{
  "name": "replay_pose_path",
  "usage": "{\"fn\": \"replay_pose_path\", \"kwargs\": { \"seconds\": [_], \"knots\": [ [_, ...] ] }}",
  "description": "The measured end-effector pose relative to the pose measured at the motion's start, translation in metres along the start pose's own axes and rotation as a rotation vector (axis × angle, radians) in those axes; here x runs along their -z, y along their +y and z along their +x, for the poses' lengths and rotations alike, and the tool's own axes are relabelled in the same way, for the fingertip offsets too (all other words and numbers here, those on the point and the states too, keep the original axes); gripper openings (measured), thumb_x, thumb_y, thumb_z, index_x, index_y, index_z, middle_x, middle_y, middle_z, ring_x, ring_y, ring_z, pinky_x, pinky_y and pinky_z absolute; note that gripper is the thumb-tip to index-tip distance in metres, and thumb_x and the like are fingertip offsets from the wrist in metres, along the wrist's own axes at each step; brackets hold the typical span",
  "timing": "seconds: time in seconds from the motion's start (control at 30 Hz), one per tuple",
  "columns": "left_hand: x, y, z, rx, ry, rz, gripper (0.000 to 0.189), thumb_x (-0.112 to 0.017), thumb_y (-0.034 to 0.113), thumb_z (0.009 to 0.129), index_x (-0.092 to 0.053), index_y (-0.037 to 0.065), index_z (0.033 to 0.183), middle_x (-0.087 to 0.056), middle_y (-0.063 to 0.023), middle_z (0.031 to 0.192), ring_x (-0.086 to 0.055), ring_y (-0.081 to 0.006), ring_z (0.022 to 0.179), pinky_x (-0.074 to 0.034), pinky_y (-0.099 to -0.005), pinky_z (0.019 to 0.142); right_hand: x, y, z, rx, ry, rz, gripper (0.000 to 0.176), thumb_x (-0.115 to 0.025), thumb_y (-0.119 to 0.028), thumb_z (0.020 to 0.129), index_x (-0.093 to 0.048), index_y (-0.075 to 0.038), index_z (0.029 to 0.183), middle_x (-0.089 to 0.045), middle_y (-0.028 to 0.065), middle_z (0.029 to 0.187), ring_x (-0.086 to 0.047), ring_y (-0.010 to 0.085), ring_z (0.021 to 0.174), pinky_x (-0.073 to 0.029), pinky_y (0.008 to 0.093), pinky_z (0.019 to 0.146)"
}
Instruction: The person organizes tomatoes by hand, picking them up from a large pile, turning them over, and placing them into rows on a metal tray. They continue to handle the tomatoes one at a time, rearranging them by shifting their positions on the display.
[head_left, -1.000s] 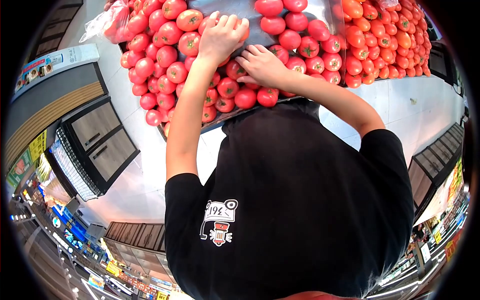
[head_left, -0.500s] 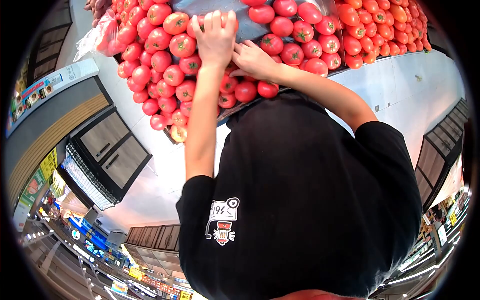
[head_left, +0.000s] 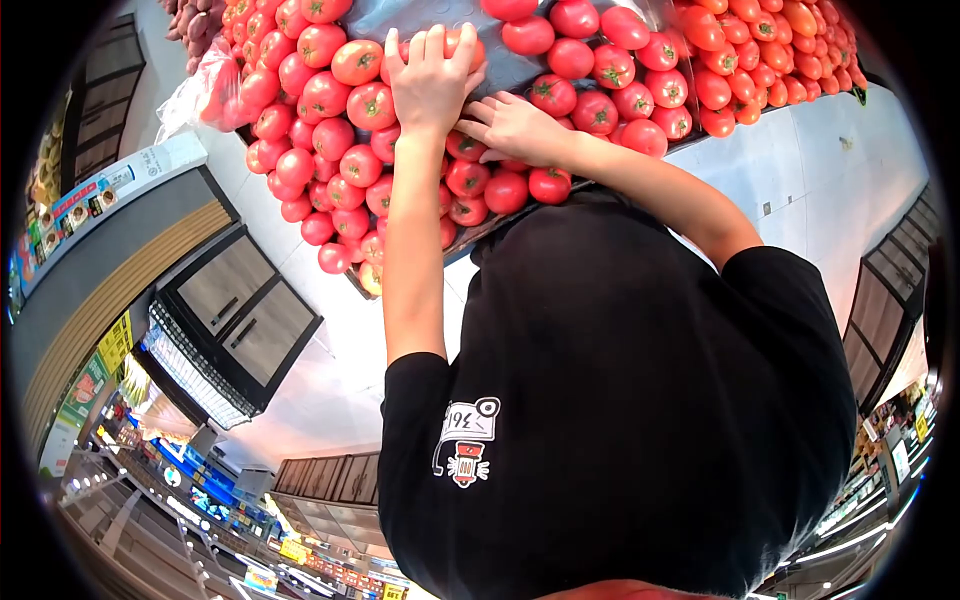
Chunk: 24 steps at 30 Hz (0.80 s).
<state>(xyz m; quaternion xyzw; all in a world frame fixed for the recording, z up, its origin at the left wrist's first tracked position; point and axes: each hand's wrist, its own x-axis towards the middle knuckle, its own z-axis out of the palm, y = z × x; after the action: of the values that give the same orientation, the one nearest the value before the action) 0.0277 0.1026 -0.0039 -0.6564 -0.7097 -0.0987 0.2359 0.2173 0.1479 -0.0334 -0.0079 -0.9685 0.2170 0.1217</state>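
Head view, looking down over a black T-shirt [head_left: 620, 400] to a produce display.

- Left hand [head_left: 430, 75]: arm stretched straight out and palm down. The fingers [head_left: 412, 52] are spread and curled over one tomato [head_left: 462, 42], closed round its top. Only slivers of red show between the fingers. The tomato sits at the edge of the big heap [head_left: 320, 130], right where the heap meets a bare grey liner [head_left: 515, 68]. Cannot tell whether it is lifted clear or resting on the liner.
- Right hand [head_left: 515, 128]: just below and beside the left hand, close to touching its wrist. The back of the hand faces up and the fingers are loosely bent, pointing toward the left arm. It lies on the front-row tomatoes [head_left: 500, 185] at the near lip of the display. The palm is hidden, so I cannot tell whether it has hold of one or only rests there.
- A second cluster of tomatoes [head_left: 600, 95] lies past the right hand, across the grey liner.
- More orange tomatoes [head_left: 760, 70] fill the next bin to the right.
- A clear plastic bag [head_left: 200, 85] hangs at the far left edge of the heap.
- Pale floor [head_left: 810, 180] shows beside the stand, and a dark cabinet [head_left: 235, 300] stands at lower left.
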Motion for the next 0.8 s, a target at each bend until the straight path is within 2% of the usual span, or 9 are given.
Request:
{"fn": "replay_pose_path", "kwargs": {
  "seconds": [0.1,0.2,0.4,0.47,0.5,0.6,0.67,0.77,0.8],
  "knots": [
    [0.003,-0.002,0.005,-0.009,-0.009,-0.012,0.061,-0.09,0.053,0.08,-0.075,0.027,0.133,-0.073,-0.0013,0.124,-0.07,-0.0207,0.114,-0.042,-0.0628,0.121,0.0,-0.003,0.0,-0.001,0.059,0.075,0.061,-0.085,-0.031,0.09,-0.067,-0.008,0.143,-0.065,0.0108,0.139,-0.066,0.0311,0.122,-0.055,0.0453,0.105],
    [0.003,-0.003,0.007,-0.014,-0.025,-0.027,0.062,-0.091,0.053,0.08,-0.074,0.027,0.134,-0.073,-0.0014,0.124,-0.07,-0.0208,0.115,-0.041,-0.0626,0.122,-0.01,0.0,0.004,0.083,0.089,0.201,0.058,-0.084,-0.028,0.091,-0.066,-0.007,0.142,-0.065,0.0111,0.139,-0.066,0.0313,0.12,-0.059,0.0448,0.1],
    [0.0,0.012,0.0,0.073,0.016,0.04,0.063,-0.091,0.052,0.081,-0.073,0.026,0.136,-0.071,-0.0012,0.126,-0.067,-0.0216,0.119,-0.038,-0.0639,0.123,0.004,0.013,0.004,0.085,-0.054,0.194,0.055,-0.083,-0.025,0.09,-0.066,-0.006,0.139,-0.067,0.0108,0.137,-0.069,0.03,0.113,-0.06,0.0443,0.098],
    [-0.003,0.019,-0.005,0.117,0.041,0.063,0.063,-0.09,0.053,0.082,-0.072,0.026,0.136,-0.07,-0.0014,0.127,-0.066,-0.0224,0.121,-0.037,-0.0642,0.122,-0.005,0.016,-0.005,0.14,0.074,0.118,0.056,-0.085,-0.025,0.089,-0.066,-0.007,0.139,-0.068,0.0099,0.137,-0.07,0.0303,0.112,-0.06,0.0449,0.099],
    [-0.002,0.022,-0.006,0.136,0.043,0.068,0.063,-0.09,0.053,0.082,-0.072,0.026,0.136,-0.069,-0.0017,0.128,-0.066,-0.0229,0.121,-0.037,-0.0643,0.122,-0.004,0.016,-0.008,0.141,0.094,0.116,0.06,-0.086,-0.024,0.088,-0.065,-0.008,0.141,-0.067,0.0108,0.142,-0.068,0.0306,0.116,-0.059,0.0448,0.102],
    [-0.001,0.027,-0.008,0.163,0.036,0.085,0.063,-0.089,0.054,0.083,-0.071,0.026,0.137,-0.068,-0.0026,0.13,-0.064,-0.024,0.124,-0.038,-0.0636,0.121,0.007,0.023,-0.017,0.154,0.033,0.185,0.065,-0.087,-0.022,0.086,-0.064,-0.009,0.145,-0.065,0.0114,0.145,-0.066,0.0321,0.124,-0.058,0.045,0.106],
    [0.0,0.027,-0.01,0.156,0.035,0.099,0.063,-0.089,0.054,0.084,-0.071,0.026,0.137,-0.068,-0.0027,0.13,-0.064,-0.0239,0.124,-0.038,-0.0634,0.12,0.035,0.03,-0.016,0.089,-0.082,0.231,0.071,-0.087,-0.016,0.083,-0.064,-0.013,0.15,-0.064,0.0108,0.147,-0.063,0.0325,0.133,-0.054,0.0457,0.114],
    [-0.003,0.027,-0.012,0.15,0.047,0.114,0.062,-0.089,0.054,0.084,-0.071,0.027,0.136,-0.068,-0.0027,0.131,-0.063,-0.0238,0.125,-0.038,-0.0632,0.12,0.047,0.056,-0.02,0.12,-0.22,-0.094,0.057,-0.075,-0.014,0.092,-0.066,-0.014,0.148,-0.067,0.0054,0.139,-0.064,0.0279,0.13,-0.054,0.0419,0.112],
    [-0.003,0.027,-0.012,0.152,0.048,0.118,0.062,-0.089,0.054,0.084,-0.071,0.027,0.136,-0.068,-0.0027,0.131,-0.063,-0.0237,0.124,-0.039,-0.0632,0.12,0.048,0.056,-0.018,0.139,-0.236,-0.105,0.054,-0.073,-0.014,0.093,-0.067,-0.014,0.147,-0.067,0.0049,0.138,-0.064,0.0274,0.129,-0.054,0.0417,0.111]
  ]
}}
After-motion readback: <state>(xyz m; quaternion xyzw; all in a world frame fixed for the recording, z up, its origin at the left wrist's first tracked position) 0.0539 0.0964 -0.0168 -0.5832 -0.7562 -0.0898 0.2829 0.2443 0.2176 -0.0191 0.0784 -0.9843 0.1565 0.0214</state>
